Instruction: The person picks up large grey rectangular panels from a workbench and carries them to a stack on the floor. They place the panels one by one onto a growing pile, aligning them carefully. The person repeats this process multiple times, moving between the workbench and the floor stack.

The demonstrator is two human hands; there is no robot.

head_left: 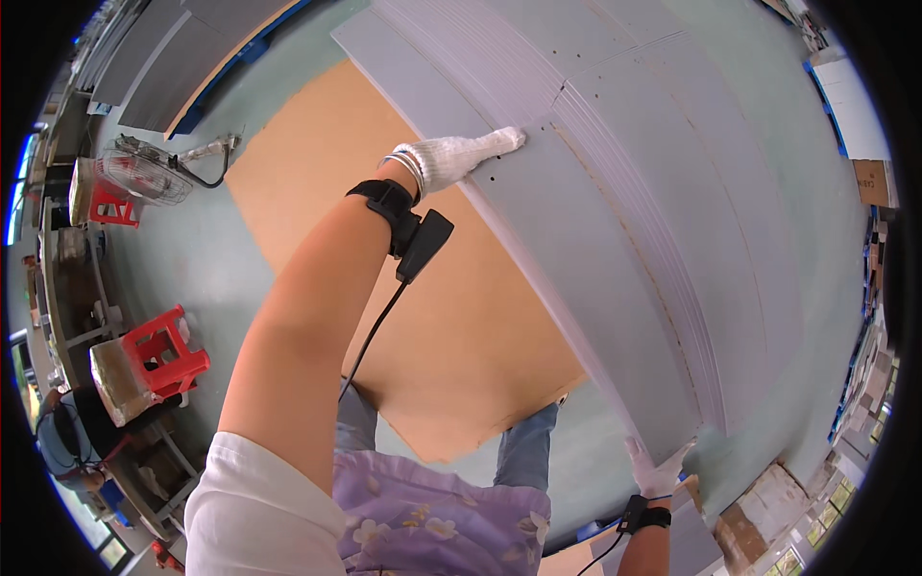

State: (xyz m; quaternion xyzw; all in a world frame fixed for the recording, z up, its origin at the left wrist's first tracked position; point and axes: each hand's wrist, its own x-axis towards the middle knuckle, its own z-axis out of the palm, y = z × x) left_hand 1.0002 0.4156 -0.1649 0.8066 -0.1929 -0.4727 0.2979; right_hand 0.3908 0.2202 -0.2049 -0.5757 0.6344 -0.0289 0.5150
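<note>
My left hand [471, 156], in a white knit glove, reaches across the near long edge of a grey panel [567, 250]. Its fingers are stretched out and rest on the panel's top face. At the panel's lower right end is my right hand [658, 472], also gloved, with thumb and fingers spread apart by the end edge. Whether any fingers curl under the panel is hidden. Several more long grey panels [634, 192] lie side by side beyond this one, with small dark holes and ridged edges. A brown board [432, 307] lies below the near edge, in front of my legs.
On the left stand a metal fan [144, 173] and a red plastic stool [165, 353]. A person [72, 432] is at the far left. Stacked dark panels [192, 58] lie at the upper left. A cardboard box [872, 182] stands at the right edge. Black cables run from both wrist straps.
</note>
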